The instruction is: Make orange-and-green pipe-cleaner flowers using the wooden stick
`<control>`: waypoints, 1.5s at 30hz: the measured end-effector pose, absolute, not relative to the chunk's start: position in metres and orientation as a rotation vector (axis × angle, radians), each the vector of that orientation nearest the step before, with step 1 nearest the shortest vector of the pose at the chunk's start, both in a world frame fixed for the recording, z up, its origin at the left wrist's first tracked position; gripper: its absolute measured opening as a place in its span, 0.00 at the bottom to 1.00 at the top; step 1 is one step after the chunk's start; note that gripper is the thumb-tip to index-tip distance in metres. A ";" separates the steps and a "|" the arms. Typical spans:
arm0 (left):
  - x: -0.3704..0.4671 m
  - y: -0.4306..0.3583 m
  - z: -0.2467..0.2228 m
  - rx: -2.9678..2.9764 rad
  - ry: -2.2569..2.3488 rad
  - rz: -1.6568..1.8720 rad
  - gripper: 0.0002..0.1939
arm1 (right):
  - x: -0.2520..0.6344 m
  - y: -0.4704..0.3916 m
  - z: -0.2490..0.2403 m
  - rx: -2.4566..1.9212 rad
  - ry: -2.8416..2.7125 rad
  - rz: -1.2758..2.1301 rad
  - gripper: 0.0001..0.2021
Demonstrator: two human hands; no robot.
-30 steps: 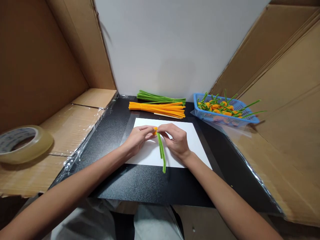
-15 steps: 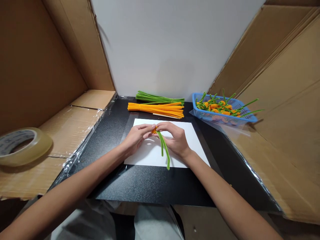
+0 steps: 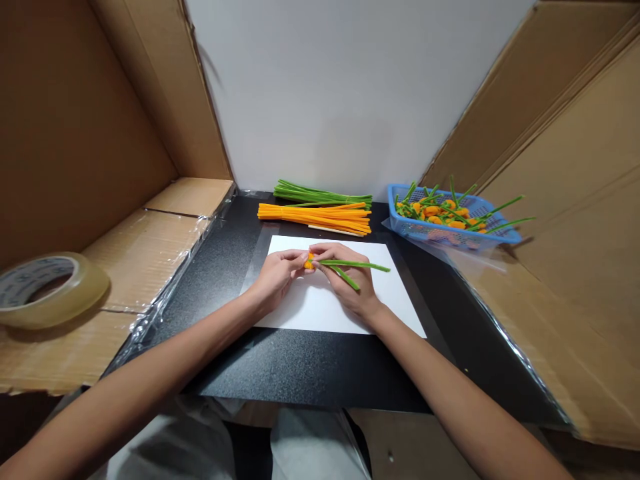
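Observation:
Over a white sheet (image 3: 300, 313), a small orange coil of pipe cleaner (image 3: 309, 262) is pinched between the fingertips of both hands. My left hand (image 3: 276, 277) is closed on its left side. My right hand (image 3: 353, 287) is closed too, its fingertips where a green pipe cleaner (image 3: 357, 264) meets the orange coil. Two green ends stick out to the right across the back of my right hand, one longer than the other. How the green is fixed to the orange is hidden by the fingers.
Behind the sheet lie bundles of orange pipe cleaners (image 3: 315, 215) and green pipe cleaners (image 3: 320, 194). A blue basket (image 3: 440, 239) at the right holds several orange pieces with green stems. A tape roll (image 3: 85, 293) rests on cardboard at left. Cardboard walls (image 3: 560, 167) flank the black table (image 3: 320, 367).
The green ends, which hung down toward me, have swung up and now point right over my right hand. Both hands keep hold of the orange coil; the view has shifted slightly.

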State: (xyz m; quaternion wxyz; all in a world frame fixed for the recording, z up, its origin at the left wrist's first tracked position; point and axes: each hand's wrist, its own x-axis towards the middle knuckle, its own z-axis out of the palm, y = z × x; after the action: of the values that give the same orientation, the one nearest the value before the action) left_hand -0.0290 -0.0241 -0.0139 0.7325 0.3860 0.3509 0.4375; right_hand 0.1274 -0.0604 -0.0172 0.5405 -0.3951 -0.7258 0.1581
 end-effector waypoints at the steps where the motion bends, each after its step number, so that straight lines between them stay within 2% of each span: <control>1: -0.029 -0.024 -0.014 0.855 0.776 0.968 0.05 | 0.125 -0.060 -0.018 -0.956 -1.693 0.406 0.04; 8: -0.026 -0.024 -0.015 0.904 0.817 1.006 0.14 | 0.120 -0.058 -0.017 -0.992 -1.414 0.766 0.04; 11: -0.026 -0.022 -0.017 0.924 0.812 1.015 0.16 | 0.120 -0.057 -0.017 -0.984 -1.378 0.813 0.04; 16: -0.027 -0.021 -0.021 0.953 0.798 1.002 0.16 | 0.121 -0.059 -0.015 -1.044 -1.556 0.580 0.04; 21: -0.024 -0.029 -0.020 1.021 0.622 0.822 0.22 | 0.119 -0.064 -0.013 -1.014 -1.675 0.384 0.06; 27: -0.021 -0.032 -0.018 0.851 0.591 0.898 0.14 | 0.115 -0.066 -0.006 -1.126 -1.680 0.226 0.07; 40: -0.028 -0.024 -0.008 1.080 0.569 0.882 0.15 | 0.125 -0.062 0.006 -1.093 -1.621 0.418 0.09; 45: -0.027 -0.027 -0.010 0.885 0.600 0.863 0.14 | 0.119 -0.063 0.002 -1.094 -1.594 0.508 0.09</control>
State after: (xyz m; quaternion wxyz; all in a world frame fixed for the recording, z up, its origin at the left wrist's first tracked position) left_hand -0.0266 -0.0270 -0.0099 0.7732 0.4083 0.2772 0.3982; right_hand 0.1186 -0.0632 0.0018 0.5410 -0.4603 -0.6707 0.2139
